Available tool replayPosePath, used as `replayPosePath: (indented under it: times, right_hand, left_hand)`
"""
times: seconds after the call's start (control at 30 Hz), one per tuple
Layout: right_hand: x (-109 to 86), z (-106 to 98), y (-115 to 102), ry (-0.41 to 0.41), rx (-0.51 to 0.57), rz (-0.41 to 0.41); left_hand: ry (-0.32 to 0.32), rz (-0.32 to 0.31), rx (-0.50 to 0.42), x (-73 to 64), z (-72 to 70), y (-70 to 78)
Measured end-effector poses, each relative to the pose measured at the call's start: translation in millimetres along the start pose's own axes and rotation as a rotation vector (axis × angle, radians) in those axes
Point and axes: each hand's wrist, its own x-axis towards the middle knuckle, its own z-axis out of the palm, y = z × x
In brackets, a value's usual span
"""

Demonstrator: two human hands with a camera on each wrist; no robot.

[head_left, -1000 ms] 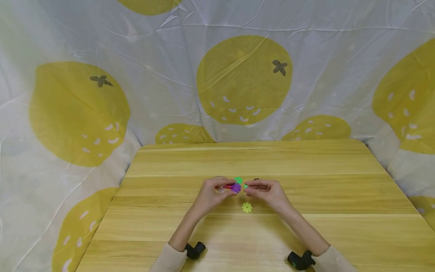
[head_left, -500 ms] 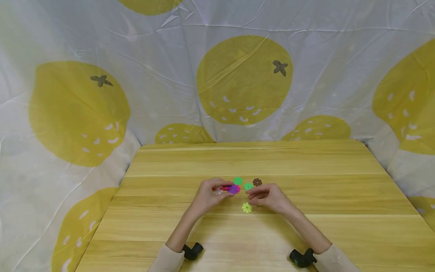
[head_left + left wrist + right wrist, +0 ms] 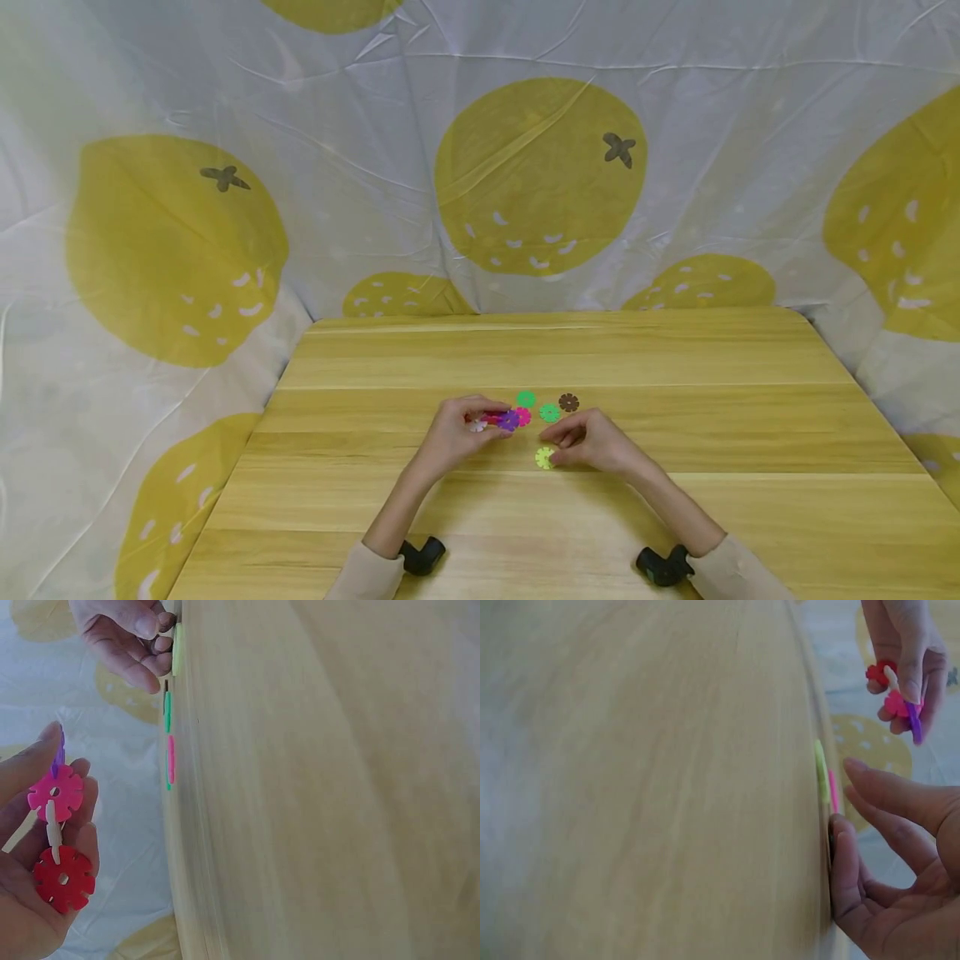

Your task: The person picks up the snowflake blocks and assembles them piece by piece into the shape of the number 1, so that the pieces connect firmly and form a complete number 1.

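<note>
My left hand (image 3: 459, 433) holds a short chain of notched plastic snowflake discs above the table. In the left wrist view the chain runs from a red disc (image 3: 78, 883) through a white disc (image 3: 54, 838) and a pink disc (image 3: 70, 787) to a purple disc (image 3: 59, 754), which thumb and fingers pinch. My right hand (image 3: 597, 442) hovers low with thumb and fingers spread apart. Its thumb tip overlaps the right edge of a yellow disc (image 3: 542, 460) in the head view. Nothing shows between its fingers.
Behind the hands lie two green discs, one left (image 3: 527, 399) and one right (image 3: 550, 412), with a brown disc (image 3: 564, 405) beside them. A loose pink disc (image 3: 524, 416) lies near the purple one. A lemon-print cloth (image 3: 360, 208) hangs behind the wooden table (image 3: 675, 350).
My right hand has left the right-hand green disc and come nearer, to the yellow disc. My left hand has shifted slightly left with the chain, uncovering the loose pink disc.
</note>
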Motion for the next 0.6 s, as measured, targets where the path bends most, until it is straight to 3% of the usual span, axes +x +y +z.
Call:
replayPosePath:
  times: [0.2, 0.6]
  right_hand:
    - [0.4, 2.2, -0.8, -0.006, -0.047, -0.001]
    - [1.3, 6.5, -3.7, 0.022, -0.129, -0.005]
  left_hand:
    - [-0.043, -0.033, -0.01, -0.7, -0.1, -0.9]
    - [-0.091, -0.013, 0.026, -0.9, 2.3, -0.8]
